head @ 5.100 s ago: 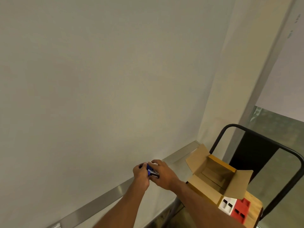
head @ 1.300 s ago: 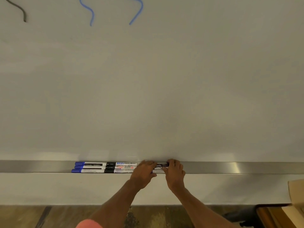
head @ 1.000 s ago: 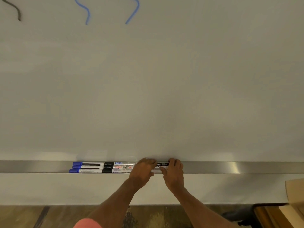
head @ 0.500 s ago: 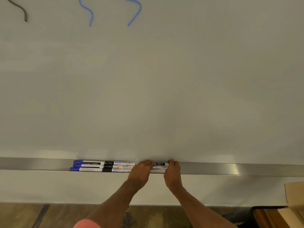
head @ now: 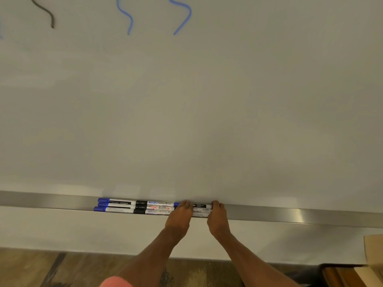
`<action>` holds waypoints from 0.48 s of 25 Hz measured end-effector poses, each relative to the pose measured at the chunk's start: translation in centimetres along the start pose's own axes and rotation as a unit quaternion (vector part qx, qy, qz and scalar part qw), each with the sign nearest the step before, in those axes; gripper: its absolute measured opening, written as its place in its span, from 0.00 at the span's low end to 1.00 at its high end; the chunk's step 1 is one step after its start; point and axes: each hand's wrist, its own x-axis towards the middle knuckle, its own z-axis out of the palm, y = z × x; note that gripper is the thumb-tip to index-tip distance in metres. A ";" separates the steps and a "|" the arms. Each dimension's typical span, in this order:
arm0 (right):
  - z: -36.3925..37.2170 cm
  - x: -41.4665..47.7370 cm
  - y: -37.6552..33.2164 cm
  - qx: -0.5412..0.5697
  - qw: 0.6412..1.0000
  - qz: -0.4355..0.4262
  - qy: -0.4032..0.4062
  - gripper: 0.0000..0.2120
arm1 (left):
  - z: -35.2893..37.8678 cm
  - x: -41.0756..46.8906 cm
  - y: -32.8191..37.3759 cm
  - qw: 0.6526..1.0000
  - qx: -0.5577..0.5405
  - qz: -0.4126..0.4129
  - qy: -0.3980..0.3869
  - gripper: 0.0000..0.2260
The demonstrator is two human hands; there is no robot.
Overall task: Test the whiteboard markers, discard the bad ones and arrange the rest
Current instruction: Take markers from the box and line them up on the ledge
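Hands at 6 o'clock: L hand (head: 179, 215) and R hand (head: 218, 217) rest fingertips on a black-label marker (head: 200, 205) in the tray (head: 290, 216); pinching or just pressing, can't tell. Blue-capped markers (head: 124, 205) lie in tidy rows toward 9 o'clock. Test squiggles (head: 131, 22) at 11–12 o'clock on the whiteboard (head: 207, 100) suggest testing is done, arranging nearly so; cardboard box (head: 374, 251) at 4 o'clock. Vs 1.3 s ago, hands sit wider apart, R now at the marker's end.
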 end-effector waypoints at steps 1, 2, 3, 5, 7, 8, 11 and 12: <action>-0.1 -0.1 -0.1 -0.002 1.000 0.000 -0.001 0.16 | 0.0 0.0 0.0 1.000 -0.001 0.000 -0.005 0.27; -0.1 -0.1 -0.1 -0.004 1.000 -0.002 -0.001 0.16 | 0.0 0.0 0.0 1.000 -0.002 0.001 -0.009 0.27; -0.1 -0.2 -0.1 -0.004 1.000 -0.005 -0.002 0.16 | 0.0 0.0 0.0 1.000 -0.002 0.002 -0.010 0.27; -0.1 -0.2 -0.1 0.002 1.000 -0.006 -0.007 0.16 | -0.1 0.0 0.2 1.000 0.000 0.003 -0.011 0.27; -0.1 -0.3 -0.1 0.011 1.000 -0.001 -0.010 0.15 | -0.1 0.1 0.3 1.000 0.001 0.002 -0.015 0.27; -0.1 -0.3 -0.1 0.015 1.000 0.000 -0.010 0.15 | -0.1 0.1 0.3 1.000 0.001 0.002 -0.017 0.27; -0.3 -0.4 -0.1 0.006 1.000 -0.002 -0.014 0.14 | -0.3 0.0 0.3 1.000 0.004 0.006 -0.016 0.28; -0.5 -0.5 -0.1 -0.001 1.000 -0.005 -0.012 0.14 | -0.3 0.0 0.3 1.000 0.003 0.009 -0.011 0.28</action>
